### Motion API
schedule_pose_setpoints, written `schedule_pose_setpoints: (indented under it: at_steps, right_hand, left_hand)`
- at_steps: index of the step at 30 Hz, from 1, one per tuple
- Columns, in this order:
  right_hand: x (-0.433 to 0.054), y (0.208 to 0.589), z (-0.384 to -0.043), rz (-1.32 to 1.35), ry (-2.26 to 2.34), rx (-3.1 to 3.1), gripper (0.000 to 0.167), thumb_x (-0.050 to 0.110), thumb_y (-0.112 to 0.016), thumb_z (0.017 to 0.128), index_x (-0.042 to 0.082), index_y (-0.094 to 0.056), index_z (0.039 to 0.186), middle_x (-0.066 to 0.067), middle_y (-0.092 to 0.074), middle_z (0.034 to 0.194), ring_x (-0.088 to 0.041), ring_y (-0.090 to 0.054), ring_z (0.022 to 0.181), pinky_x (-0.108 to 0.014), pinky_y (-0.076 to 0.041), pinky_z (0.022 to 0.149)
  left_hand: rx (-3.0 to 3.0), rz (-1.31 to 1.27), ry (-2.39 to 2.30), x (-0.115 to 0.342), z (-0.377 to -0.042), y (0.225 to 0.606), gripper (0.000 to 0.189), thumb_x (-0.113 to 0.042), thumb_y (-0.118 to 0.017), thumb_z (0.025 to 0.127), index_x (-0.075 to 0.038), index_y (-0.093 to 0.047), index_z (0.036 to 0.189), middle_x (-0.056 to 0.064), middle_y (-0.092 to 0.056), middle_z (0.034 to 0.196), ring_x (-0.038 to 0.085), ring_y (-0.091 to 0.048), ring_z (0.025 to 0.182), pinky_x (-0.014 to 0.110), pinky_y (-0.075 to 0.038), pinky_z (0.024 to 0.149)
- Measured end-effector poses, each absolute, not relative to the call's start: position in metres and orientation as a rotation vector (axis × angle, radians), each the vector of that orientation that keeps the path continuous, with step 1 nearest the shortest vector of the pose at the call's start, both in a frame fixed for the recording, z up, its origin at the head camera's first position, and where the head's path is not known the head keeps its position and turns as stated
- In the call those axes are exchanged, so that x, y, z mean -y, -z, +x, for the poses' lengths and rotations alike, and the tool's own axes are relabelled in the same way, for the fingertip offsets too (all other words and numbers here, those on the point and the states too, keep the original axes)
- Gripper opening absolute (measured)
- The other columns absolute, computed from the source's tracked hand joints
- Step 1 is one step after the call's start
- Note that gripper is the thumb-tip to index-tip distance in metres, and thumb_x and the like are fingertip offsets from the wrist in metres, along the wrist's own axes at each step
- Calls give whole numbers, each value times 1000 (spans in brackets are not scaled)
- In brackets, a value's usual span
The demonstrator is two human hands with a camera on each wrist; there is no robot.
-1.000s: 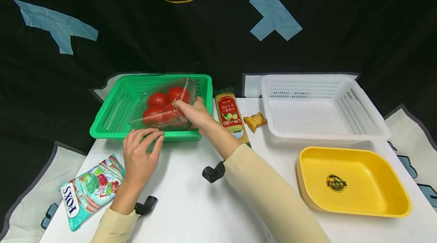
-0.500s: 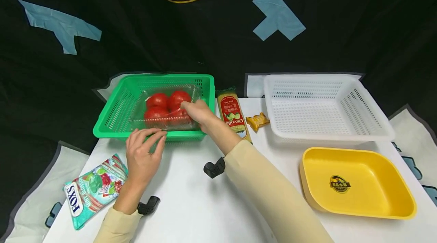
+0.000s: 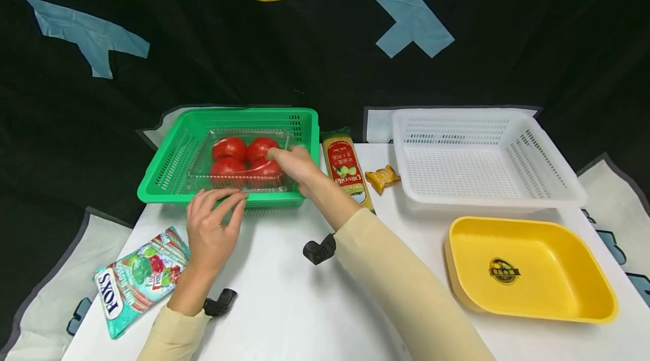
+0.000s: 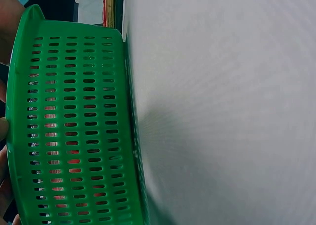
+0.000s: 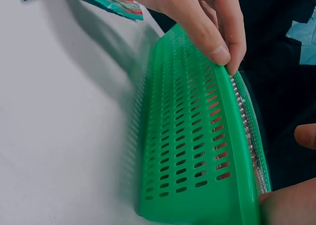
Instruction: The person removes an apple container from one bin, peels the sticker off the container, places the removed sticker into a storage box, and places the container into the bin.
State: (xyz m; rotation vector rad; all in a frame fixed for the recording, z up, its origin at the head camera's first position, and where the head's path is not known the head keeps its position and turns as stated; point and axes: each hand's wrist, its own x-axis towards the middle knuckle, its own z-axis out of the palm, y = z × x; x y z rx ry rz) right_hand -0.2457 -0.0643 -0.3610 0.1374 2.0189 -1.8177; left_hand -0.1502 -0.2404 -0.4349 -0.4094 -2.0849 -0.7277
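Note:
A clear plastic box of tomatoes (image 3: 229, 166) lies flat inside the green basket (image 3: 157, 186). My right hand (image 3: 295, 164) is over the box's right end, its thumb overlapping the lid in the head view. In the right wrist view that thumb (image 5: 307, 136) stands above the rim, apart from the box, with the rest of the hand low at the basket's end. My left hand (image 3: 212, 228) pinches the basket's front rim, thumb outside and fingertips behind it, as the right wrist view shows. The box hides parts of the right fingers.
Right of the basket lie a noodle packet (image 3: 346, 168) and a small golden wrapped snack (image 3: 382, 179). A white basket (image 3: 487, 201) stands at the back right, with a yellow tray (image 3: 533, 293) before it. A teal FOX'S candy bag (image 3: 144, 276) lies front left.
The tomato box was tilted in my right hand; it has come down flat in the green basket and shifted slightly left of the hand. My left hand has stayed at the rim.

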Motion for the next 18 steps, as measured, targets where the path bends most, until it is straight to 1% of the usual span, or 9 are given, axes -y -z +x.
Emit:
schedule_pose_setpoints:
  at_steps: [2,5,7,12,18]
  right_hand:
    - [64,361,-247,123,1857,-1994,74,35,-64,83,1,-38,143,-8,-50,128,-26,-45,117,-51,-37,98]
    - [64,361,-248,123,1905,-1974,78,34,-65,83,3,-33,147,-9,-42,141,-27,-40,125,-52,-34,101]
    - [64,361,-247,121,1912,-1992,79,35,-64,84,5,-31,149,-9,-38,145,-27,-37,127,-52,-33,103]
    - [64,361,-244,37,1870,-2135,74,36,-60,88,8,-31,150,-8,-40,145,-23,-41,125,-46,-37,101]
    - [48,359,-234,-156,1771,-2288,69,39,-60,88,16,-36,149,-5,-41,146,-23,-44,126,-45,-41,97]
  left_hand:
    - [2087,-408,728,241,-150,435,12,-5,-76,80,-7,-77,92,8,-69,100,38,-56,99,54,-28,104]
    - [2090,-407,724,242,-151,436,12,-6,-75,80,-7,-77,92,8,-69,100,38,-56,99,54,-28,104]
    - [2091,-408,721,243,-151,437,12,-6,-75,80,-8,-77,92,7,-69,100,38,-56,99,54,-28,104]
    - [2100,-402,718,241,-150,438,12,-8,-74,81,-8,-77,93,7,-69,101,38,-56,100,53,-27,104]
    - [2110,-387,728,240,-149,437,13,-7,-72,82,-8,-77,94,8,-69,102,38,-55,101,54,-27,104]
